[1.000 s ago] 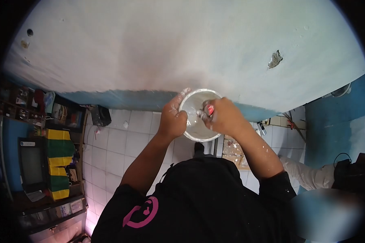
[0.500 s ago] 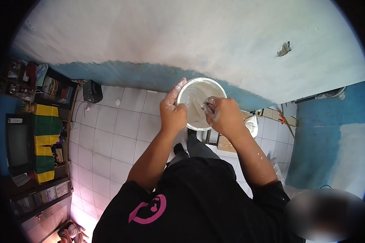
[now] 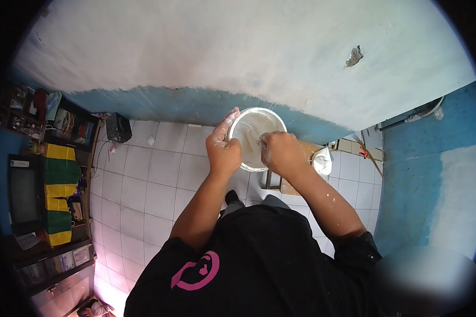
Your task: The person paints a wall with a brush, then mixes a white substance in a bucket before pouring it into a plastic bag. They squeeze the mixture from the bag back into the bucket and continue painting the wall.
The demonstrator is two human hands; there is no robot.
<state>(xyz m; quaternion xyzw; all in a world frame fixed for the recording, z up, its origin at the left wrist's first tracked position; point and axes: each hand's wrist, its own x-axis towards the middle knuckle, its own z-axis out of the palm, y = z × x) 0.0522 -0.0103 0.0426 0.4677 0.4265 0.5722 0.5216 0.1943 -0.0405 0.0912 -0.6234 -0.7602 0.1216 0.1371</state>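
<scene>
Bowl [image 3: 250, 136] of paste is hanging at 12 o'clock off the chest, left hand [image 3: 223, 152] fingers clamping its rim, right hand [image 3: 281, 153] fingers curling tight inside, seemingly stirring; keeping the rim steady is mattering next

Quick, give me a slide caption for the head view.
Left hand grips the rim of a white paste-smeared bowl, right hand clenched inside it, above a tiled floor beside a white-and-blue wall.

The left hand [image 3: 223, 150] grips the rim of a white bowl [image 3: 250, 131], held close to the wall [image 3: 222, 53]. The right hand [image 3: 280, 153] is closed inside the bowl (what it holds is hidden). Both are smeared white, above a tiled floor [image 3: 143, 179].
</scene>
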